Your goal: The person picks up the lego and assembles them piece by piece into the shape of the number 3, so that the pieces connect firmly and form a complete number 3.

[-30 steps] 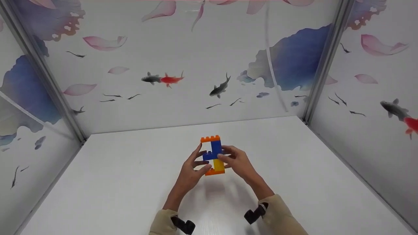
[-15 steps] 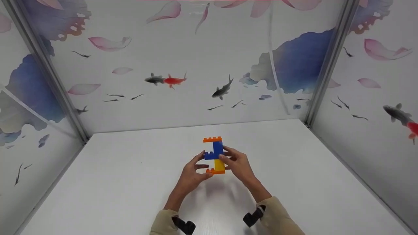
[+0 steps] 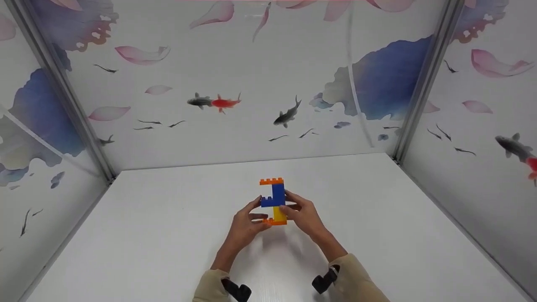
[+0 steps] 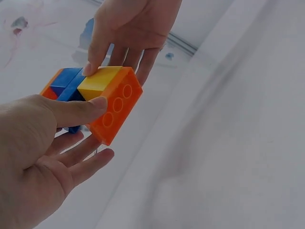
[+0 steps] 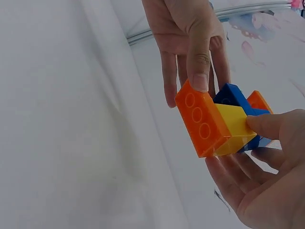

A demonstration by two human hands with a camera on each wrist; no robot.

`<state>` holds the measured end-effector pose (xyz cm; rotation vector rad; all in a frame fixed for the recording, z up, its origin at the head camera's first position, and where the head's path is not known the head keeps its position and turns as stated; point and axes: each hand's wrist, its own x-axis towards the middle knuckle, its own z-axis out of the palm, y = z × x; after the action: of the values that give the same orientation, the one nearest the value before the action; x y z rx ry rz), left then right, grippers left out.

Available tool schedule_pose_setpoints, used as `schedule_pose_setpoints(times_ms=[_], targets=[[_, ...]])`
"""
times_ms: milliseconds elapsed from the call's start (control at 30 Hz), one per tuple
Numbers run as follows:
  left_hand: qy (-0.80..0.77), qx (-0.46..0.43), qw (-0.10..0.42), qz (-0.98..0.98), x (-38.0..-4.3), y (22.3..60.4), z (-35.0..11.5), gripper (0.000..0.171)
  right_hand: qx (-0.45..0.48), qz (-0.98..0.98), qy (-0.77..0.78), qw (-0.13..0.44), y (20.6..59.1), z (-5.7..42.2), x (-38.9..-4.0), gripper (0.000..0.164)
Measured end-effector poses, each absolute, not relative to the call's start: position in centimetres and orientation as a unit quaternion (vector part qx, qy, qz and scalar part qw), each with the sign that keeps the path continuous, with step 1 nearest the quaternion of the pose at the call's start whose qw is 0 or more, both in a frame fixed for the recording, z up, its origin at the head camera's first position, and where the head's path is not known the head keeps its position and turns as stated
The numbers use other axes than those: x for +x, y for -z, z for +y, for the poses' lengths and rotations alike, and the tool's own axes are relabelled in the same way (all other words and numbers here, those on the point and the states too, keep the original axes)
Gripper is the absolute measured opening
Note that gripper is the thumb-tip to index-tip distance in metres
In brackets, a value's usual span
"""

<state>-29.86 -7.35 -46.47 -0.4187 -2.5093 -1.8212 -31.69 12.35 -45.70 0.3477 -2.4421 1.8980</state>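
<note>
Both hands hold a stack of toy building bricks upright above the white table. An orange brick caps it, blue bricks sit beneath, then a yellow brick, and another orange brick forms the bottom. On the left side the stack has gaps between its jutting bricks. My left hand grips that side, its thumb on the bottom orange brick and a fingertip at the jutting blue brick. From the right, my right hand pinches the stack, thumb near where yellow meets blue; its other fingers are partly hidden behind.
A white table spreads beneath the hands. White panels printed with fish and petals enclose its back and sides, with metal posts at the corners. Black wrist cameras sit at both sleeves.
My left hand's fingers have slid down from the top orange brick to the jutting blue one. Its thumb has shifted onto the bottom orange brick. The right hand keeps its hold.
</note>
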Motion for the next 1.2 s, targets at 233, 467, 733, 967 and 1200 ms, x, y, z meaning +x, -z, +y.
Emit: schedule_pose_setpoints(times_ms=[233, 467, 733, 967, 1200], targets=[[0.563, -0.112, -0.005, -0.819, -30.0, 47.3, -7.7, 0.077, 0.087, -0.791, -0.605, -0.027, 46.6, 12.3, -32.1, 0.057], [0.556, -0.099, -0.015, -0.825, -30.2, 48.0, -7.8, 0.074, 0.078, -0.792, -0.604, -0.048, 47.4, 12.2, -32.1, 0.058], [0.561, -0.095, -0.038, -0.822, -30.0, 48.6, -8.1, 0.074, 0.058, -0.798, -0.597, -0.065, 48.3, 12.0, -32.2, 0.057], [0.543, -0.086, -0.051, -0.833, -30.2, 48.9, -8.2, 0.068, 0.052, -0.793, -0.602, -0.081, 49.0, 11.9, -32.2, 0.060], [0.547, -0.090, -0.056, -0.830, -30.5, 49.4, -8.4, 0.068, 0.065, -0.789, -0.605, -0.088, 49.4, 11.9, -32.3, 0.059]])
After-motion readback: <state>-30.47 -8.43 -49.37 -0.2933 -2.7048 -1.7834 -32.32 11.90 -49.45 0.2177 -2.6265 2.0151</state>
